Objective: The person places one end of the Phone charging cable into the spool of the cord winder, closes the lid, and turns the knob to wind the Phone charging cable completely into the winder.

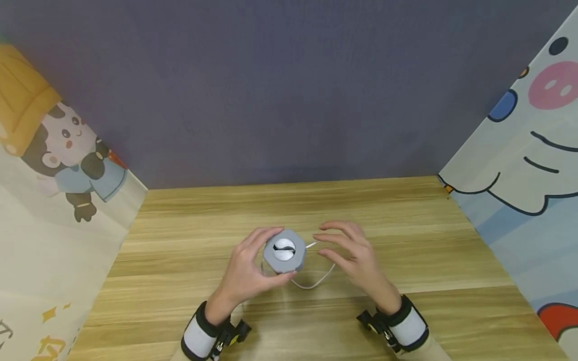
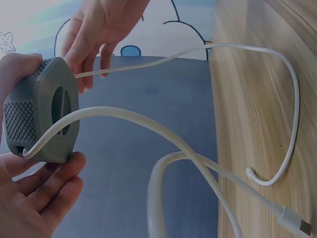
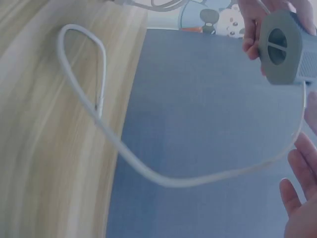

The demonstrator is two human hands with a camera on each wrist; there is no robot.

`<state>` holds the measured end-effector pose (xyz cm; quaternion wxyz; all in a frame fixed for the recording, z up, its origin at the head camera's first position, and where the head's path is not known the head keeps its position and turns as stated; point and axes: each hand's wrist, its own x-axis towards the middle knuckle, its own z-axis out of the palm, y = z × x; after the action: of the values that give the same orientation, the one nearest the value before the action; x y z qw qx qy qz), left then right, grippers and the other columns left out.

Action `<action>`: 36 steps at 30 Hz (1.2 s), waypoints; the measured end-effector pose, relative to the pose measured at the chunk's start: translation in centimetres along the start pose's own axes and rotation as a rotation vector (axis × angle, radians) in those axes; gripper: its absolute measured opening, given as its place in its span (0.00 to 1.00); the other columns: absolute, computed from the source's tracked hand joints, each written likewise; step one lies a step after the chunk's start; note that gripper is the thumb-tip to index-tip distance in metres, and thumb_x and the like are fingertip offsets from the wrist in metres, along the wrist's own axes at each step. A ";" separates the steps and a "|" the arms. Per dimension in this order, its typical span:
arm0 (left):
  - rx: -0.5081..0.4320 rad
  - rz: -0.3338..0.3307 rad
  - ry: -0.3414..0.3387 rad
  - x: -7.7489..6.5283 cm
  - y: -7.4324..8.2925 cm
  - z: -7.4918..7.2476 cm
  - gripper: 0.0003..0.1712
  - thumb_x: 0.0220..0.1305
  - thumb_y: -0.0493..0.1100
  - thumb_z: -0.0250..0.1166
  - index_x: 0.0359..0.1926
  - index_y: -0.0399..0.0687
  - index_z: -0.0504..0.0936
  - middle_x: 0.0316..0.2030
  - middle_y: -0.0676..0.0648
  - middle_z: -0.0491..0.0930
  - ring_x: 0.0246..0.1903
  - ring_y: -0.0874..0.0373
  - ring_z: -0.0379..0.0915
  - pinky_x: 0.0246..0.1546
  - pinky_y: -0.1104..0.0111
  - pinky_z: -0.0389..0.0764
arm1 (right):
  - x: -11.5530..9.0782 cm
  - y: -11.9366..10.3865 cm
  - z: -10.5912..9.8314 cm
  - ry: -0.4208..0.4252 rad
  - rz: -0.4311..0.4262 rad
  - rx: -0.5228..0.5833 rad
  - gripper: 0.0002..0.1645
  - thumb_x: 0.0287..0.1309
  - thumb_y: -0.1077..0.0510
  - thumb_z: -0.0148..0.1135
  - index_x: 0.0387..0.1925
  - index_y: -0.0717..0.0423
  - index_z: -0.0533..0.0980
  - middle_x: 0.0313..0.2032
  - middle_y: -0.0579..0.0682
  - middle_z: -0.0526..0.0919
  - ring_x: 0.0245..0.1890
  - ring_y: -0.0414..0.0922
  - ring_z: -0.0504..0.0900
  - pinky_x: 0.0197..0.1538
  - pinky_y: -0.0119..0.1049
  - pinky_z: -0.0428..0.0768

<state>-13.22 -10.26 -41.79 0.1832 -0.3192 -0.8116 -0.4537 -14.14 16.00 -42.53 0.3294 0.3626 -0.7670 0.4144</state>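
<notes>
Grey case [image 2: 45, 111] in left hand [image 1: 246, 268] has white cable [image 3: 171, 182] emerging.

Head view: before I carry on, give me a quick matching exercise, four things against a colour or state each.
Column A
1. Left hand
2. Right hand
3. Spool
4. Cable

Column B
a. White, thin and curved
b. Thumb and fingertips apart, gripping nothing
c. Gray, with flat sides
d. Gripping an object

Right pairs: 1-d, 2-b, 3-c, 4-a
</notes>
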 end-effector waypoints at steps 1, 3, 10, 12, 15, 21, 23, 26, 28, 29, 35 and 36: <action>-0.002 0.004 -0.001 0.0 0.0 0.0 0.47 0.42 0.54 0.84 0.63 0.40 0.79 0.57 0.45 0.83 0.54 0.50 0.82 0.56 0.53 0.85 | 0.2 0.0 0.1 -0.004 -0.016 0.000 0.20 0.69 0.44 0.63 0.47 0.53 0.87 0.50 0.55 0.86 0.53 0.52 0.80 0.65 0.33 0.70; -0.006 0.012 -0.001 0.0 0.0 0.1 0.47 0.43 0.54 0.84 0.63 0.41 0.79 0.57 0.45 0.83 0.54 0.50 0.82 0.56 0.53 0.85 | 0.5 0.0 0.4 -0.010 -0.037 0.004 0.18 0.68 0.44 0.63 0.44 0.53 0.88 0.48 0.54 0.86 0.50 0.51 0.80 0.62 0.35 0.70; -0.004 0.017 -0.001 0.0 0.0 0.2 0.47 0.43 0.55 0.84 0.63 0.40 0.79 0.57 0.46 0.83 0.54 0.51 0.82 0.56 0.54 0.85 | 0.9 0.3 0.8 0.012 -0.087 0.032 0.13 0.67 0.49 0.65 0.37 0.54 0.88 0.39 0.50 0.87 0.43 0.49 0.80 0.53 0.37 0.71; -0.001 0.019 -0.003 0.0 0.0 0.2 0.47 0.43 0.55 0.84 0.63 0.40 0.79 0.57 0.46 0.83 0.54 0.51 0.82 0.57 0.54 0.84 | 0.9 0.4 0.9 0.015 -0.088 0.031 0.13 0.68 0.49 0.65 0.36 0.54 0.88 0.38 0.49 0.88 0.42 0.49 0.81 0.54 0.37 0.71; 0.002 0.020 -0.007 0.0 -0.1 0.2 0.47 0.43 0.56 0.84 0.63 0.41 0.79 0.57 0.46 0.83 0.54 0.51 0.82 0.57 0.55 0.84 | 0.8 0.5 1.0 0.020 -0.085 0.030 0.13 0.68 0.50 0.64 0.36 0.54 0.87 0.36 0.48 0.88 0.41 0.48 0.81 0.55 0.35 0.71; 0.010 0.025 -0.005 0.0 0.0 0.3 0.47 0.44 0.57 0.83 0.63 0.42 0.78 0.57 0.45 0.83 0.54 0.51 0.82 0.56 0.55 0.85 | 0.6 0.5 1.0 0.010 -0.064 0.020 0.14 0.69 0.49 0.63 0.36 0.54 0.87 0.36 0.47 0.88 0.40 0.46 0.81 0.52 0.35 0.71; 0.010 0.024 -0.007 0.1 0.1 0.3 0.48 0.43 0.57 0.84 0.63 0.42 0.78 0.57 0.45 0.83 0.54 0.51 0.82 0.56 0.55 0.85 | 0.5 0.4 1.0 0.001 -0.065 0.012 0.14 0.69 0.49 0.62 0.37 0.54 0.86 0.36 0.47 0.88 0.40 0.46 0.81 0.50 0.36 0.71; 0.009 0.025 -0.010 0.1 0.3 0.3 0.48 0.42 0.56 0.84 0.63 0.42 0.78 0.57 0.45 0.83 0.54 0.51 0.82 0.56 0.55 0.85 | 0.5 0.4 0.9 -0.014 -0.071 0.004 0.14 0.70 0.50 0.61 0.37 0.55 0.85 0.37 0.48 0.88 0.40 0.46 0.81 0.49 0.38 0.72; 0.008 0.027 -0.012 0.2 0.4 0.3 0.48 0.42 0.56 0.84 0.63 0.42 0.78 0.57 0.45 0.83 0.54 0.51 0.82 0.56 0.55 0.85 | 0.5 0.4 0.8 -0.023 -0.075 0.004 0.14 0.71 0.50 0.61 0.38 0.55 0.85 0.37 0.48 0.87 0.40 0.46 0.81 0.49 0.38 0.72; 0.008 0.028 -0.013 0.2 0.4 0.3 0.48 0.42 0.55 0.84 0.64 0.42 0.78 0.57 0.45 0.83 0.54 0.51 0.82 0.56 0.55 0.85 | 0.5 0.3 0.8 -0.026 -0.077 0.005 0.14 0.71 0.51 0.60 0.38 0.55 0.85 0.37 0.48 0.87 0.40 0.46 0.81 0.49 0.38 0.72; 0.012 0.038 -0.011 0.2 0.5 0.4 0.48 0.42 0.56 0.84 0.64 0.43 0.78 0.57 0.45 0.83 0.54 0.51 0.82 0.55 0.56 0.86 | 0.5 0.2 0.7 -0.005 -0.077 -0.004 0.14 0.71 0.51 0.60 0.38 0.56 0.85 0.37 0.49 0.86 0.39 0.47 0.80 0.48 0.38 0.72; 0.013 0.037 -0.009 0.2 0.5 0.4 0.48 0.42 0.56 0.84 0.63 0.43 0.78 0.57 0.45 0.83 0.54 0.51 0.82 0.55 0.56 0.86 | 0.4 0.2 0.7 0.000 -0.073 -0.006 0.14 0.71 0.51 0.60 0.38 0.56 0.85 0.37 0.49 0.86 0.39 0.47 0.80 0.48 0.38 0.72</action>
<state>-13.07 -9.67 -41.55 0.1900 -0.3352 -0.8094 -0.4432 -14.68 15.33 -42.59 0.3453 0.3894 -0.7545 0.3998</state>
